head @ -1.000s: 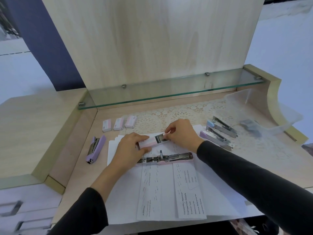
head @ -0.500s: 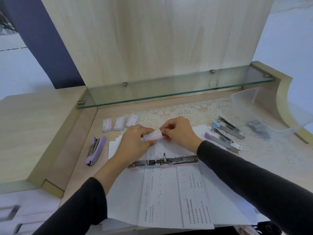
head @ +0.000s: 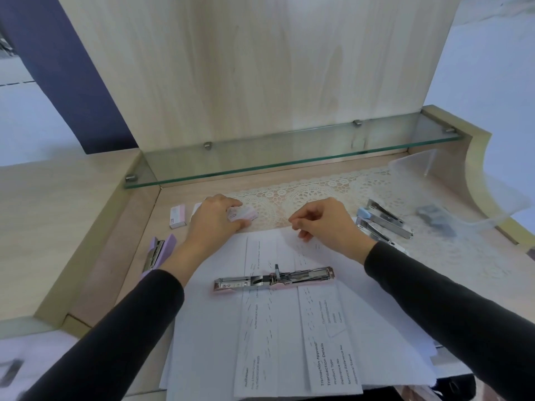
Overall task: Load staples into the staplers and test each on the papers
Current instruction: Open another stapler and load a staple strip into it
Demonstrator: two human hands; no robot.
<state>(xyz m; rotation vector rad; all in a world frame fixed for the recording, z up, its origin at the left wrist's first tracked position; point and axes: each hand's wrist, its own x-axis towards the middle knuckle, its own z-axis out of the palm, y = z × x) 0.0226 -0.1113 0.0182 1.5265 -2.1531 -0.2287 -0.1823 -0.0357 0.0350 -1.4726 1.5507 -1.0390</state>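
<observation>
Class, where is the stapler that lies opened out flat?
In the head view, the opened stapler lies on the papers at the middle of the desk, nearer the person than the left hand and right hand.

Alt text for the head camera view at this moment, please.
A person's left hand grips a small staple box, while the right hand has its fingertips pinched together, anything between them too small to see. An opened stapler lies flat on papers in front; a purple stapler sits at left, two staplers at right.
</observation>
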